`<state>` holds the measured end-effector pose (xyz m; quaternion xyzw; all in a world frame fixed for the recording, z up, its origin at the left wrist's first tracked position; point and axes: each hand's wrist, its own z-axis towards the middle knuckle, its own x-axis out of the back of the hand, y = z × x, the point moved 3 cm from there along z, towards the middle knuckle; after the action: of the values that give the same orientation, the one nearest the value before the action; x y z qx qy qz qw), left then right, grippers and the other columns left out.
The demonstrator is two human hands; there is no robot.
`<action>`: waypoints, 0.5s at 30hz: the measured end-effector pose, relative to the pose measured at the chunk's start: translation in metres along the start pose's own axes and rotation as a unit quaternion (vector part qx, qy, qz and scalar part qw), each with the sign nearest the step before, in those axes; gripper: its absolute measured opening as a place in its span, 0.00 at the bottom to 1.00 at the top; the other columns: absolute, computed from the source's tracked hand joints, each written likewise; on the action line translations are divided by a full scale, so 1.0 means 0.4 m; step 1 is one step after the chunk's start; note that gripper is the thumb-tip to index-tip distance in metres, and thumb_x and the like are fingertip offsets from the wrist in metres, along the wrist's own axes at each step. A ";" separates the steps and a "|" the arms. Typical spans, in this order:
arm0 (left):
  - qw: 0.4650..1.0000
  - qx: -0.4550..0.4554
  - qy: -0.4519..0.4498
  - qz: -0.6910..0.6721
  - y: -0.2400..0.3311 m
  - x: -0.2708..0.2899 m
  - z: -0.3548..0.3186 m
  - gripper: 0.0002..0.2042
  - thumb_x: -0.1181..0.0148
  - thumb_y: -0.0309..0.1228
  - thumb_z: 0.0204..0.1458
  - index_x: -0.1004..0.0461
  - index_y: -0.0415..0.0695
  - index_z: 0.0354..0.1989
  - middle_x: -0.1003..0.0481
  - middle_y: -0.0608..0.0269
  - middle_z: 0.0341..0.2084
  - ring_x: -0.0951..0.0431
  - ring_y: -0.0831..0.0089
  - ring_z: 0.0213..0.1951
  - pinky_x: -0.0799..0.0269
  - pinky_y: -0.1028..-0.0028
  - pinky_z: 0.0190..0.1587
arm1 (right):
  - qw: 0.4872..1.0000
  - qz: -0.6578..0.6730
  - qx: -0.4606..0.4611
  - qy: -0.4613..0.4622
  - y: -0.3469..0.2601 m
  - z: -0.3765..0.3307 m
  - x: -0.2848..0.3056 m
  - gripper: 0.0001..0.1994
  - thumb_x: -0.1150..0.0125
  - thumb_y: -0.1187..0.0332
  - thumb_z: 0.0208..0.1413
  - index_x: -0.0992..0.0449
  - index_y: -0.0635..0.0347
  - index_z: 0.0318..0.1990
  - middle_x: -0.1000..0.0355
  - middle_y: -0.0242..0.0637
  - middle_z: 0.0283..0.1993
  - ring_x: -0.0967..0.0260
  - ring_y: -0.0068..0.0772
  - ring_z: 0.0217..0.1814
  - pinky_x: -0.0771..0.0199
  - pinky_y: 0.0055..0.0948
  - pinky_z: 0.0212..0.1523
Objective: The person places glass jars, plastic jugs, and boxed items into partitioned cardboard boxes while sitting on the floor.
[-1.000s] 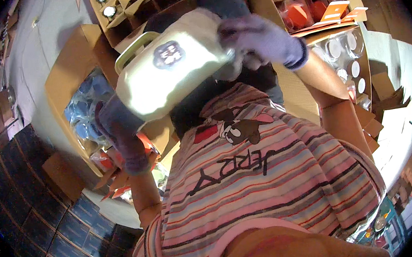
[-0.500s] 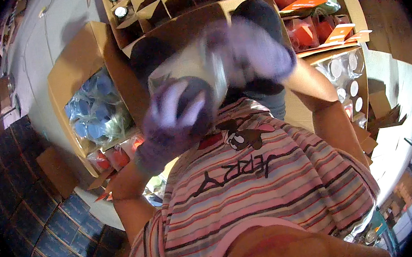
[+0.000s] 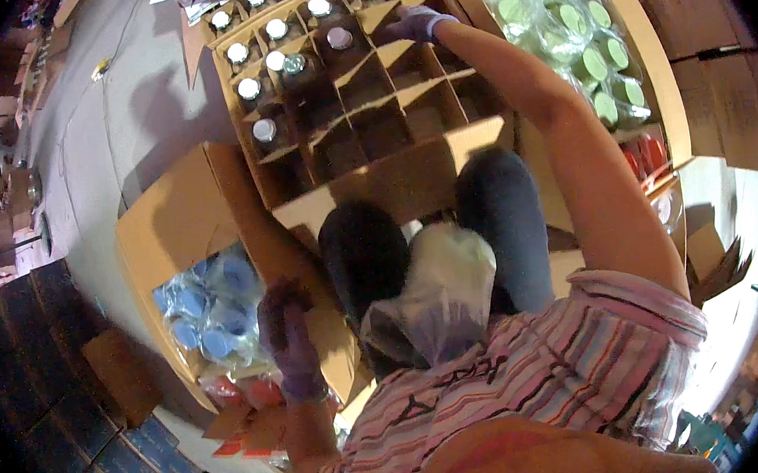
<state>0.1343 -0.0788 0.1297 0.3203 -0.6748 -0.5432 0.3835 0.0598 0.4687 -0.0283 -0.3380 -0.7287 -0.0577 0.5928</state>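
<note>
My right hand [image 3: 422, 24], in a purple glove, reaches to the far right part of a divided cardboard carton [image 3: 392, 177]. Its fingers curl down at a compartment; whatever they grip is hidden. White-capped bottles [image 3: 276, 29] stand in several compartments. My left hand [image 3: 291, 348], also gloved, hangs beside the left box, its fingers loosely stretched out, dark and shadowed, with nothing visible in them. Between my thighs rests a pale object wrapped in clear plastic [image 3: 450, 275], touched by neither hand.
An open box [image 3: 182, 195] at the left holds plastic-wrapped items with blue tops [image 3: 217, 341], with red ones [image 3: 262, 391] nearer me. At the right another box [image 3: 679, 111] holds wrapped items with green tops [image 3: 594, 64]. Dark cartons [image 3: 38, 356] are stacked at far left.
Both hands were together over my lap at a plastic-wrapped object. Now it lies between my thighs, my right hand has gone forward to the carton, and my left hand has moved down and left.
</note>
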 end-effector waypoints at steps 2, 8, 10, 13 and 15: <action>0.998 0.015 0.058 0.029 -0.082 0.000 0.020 0.21 0.48 0.33 0.58 0.36 0.37 0.58 0.30 0.54 0.52 0.29 0.64 0.49 0.31 0.67 0.51 | 0.994 -0.038 -0.079 0.060 0.048 0.124 0.001 0.29 0.46 0.48 0.52 0.33 0.61 0.55 0.30 0.54 0.53 0.32 0.52 0.56 0.32 0.46 0.56; 0.965 -0.056 0.037 0.255 -0.190 -0.186 0.017 0.26 0.42 0.32 0.50 0.37 0.39 0.59 0.38 0.45 0.56 0.38 0.52 0.58 0.45 0.58 0.62 | 0.965 -0.023 -0.173 0.194 0.148 0.295 0.038 0.41 0.52 0.45 0.55 0.55 0.61 0.68 0.50 0.49 0.69 0.57 0.52 0.72 0.49 0.51 0.66; 0.972 -0.040 0.056 0.225 -0.143 -0.211 0.057 0.26 0.41 0.32 0.49 0.35 0.39 0.57 0.37 0.45 0.54 0.38 0.51 0.57 0.44 0.57 0.61 | 0.970 -0.005 -0.150 0.190 0.122 0.328 0.052 0.43 0.49 0.45 0.53 0.58 0.61 0.69 0.56 0.51 0.71 0.60 0.52 0.73 0.53 0.50 0.68; 0.971 -0.047 0.043 0.232 -0.124 -0.215 0.096 0.25 0.40 0.31 0.47 0.34 0.40 0.55 0.36 0.46 0.54 0.37 0.51 0.56 0.44 0.57 0.60 | 0.970 0.017 -0.136 0.199 0.167 0.375 0.092 0.52 0.41 0.44 0.49 0.67 0.61 0.70 0.61 0.52 0.73 0.64 0.51 0.75 0.55 0.46 0.69; 0.966 -0.035 0.052 0.251 -0.130 -0.208 0.087 0.25 0.40 0.31 0.46 0.33 0.40 0.55 0.37 0.46 0.54 0.38 0.51 0.57 0.44 0.57 0.60 | 0.981 0.015 -0.163 0.103 0.092 0.399 0.084 0.56 0.33 0.52 0.45 0.72 0.56 0.71 0.51 0.58 0.68 0.48 0.58 0.68 0.47 0.39 0.68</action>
<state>0.1466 -0.0021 0.0606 0.1549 -0.6931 -0.4359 0.5529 -0.0535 0.5887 -0.0560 -0.4332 -0.6392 -0.2019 0.6025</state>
